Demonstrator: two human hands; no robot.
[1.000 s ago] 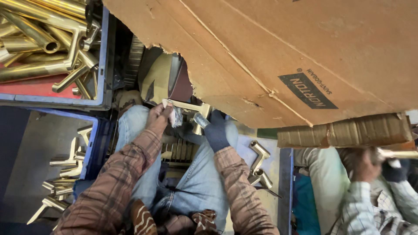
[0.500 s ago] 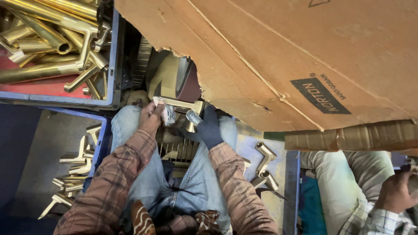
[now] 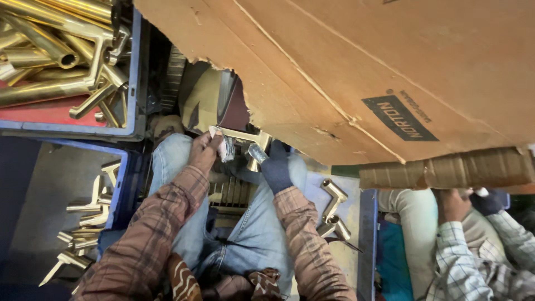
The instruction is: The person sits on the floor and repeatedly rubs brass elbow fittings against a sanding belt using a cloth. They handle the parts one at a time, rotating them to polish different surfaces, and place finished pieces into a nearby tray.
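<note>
I hold a T-shaped brass fitting (image 3: pixel 241 138) in both hands, just above my knees and close to a dark grinding wheel (image 3: pixel 231 106). My left hand (image 3: pixel 204 153) is bare and grips the fitting's left end, where something pale is wrapped around it. My right hand (image 3: pixel 274 165) wears a dark blue glove and grips the right end and the short stem. My sleeves are brown plaid and my legs are in blue jeans.
A blue crate (image 3: pixel 132 72) at upper left holds several long brass pieces. Another blue crate (image 3: pixel 119 184) at lower left holds smaller brass fittings. Two more brass fittings (image 3: pixel 333 210) lie to my right. A big cardboard sheet (image 3: pixel 356 61) hangs overhead. Another person (image 3: pixel 473 245) sits at right.
The view has drifted a little and my hands have turned the fitting slightly. The other person's hand at the right has moved up under the cardboard edge.
</note>
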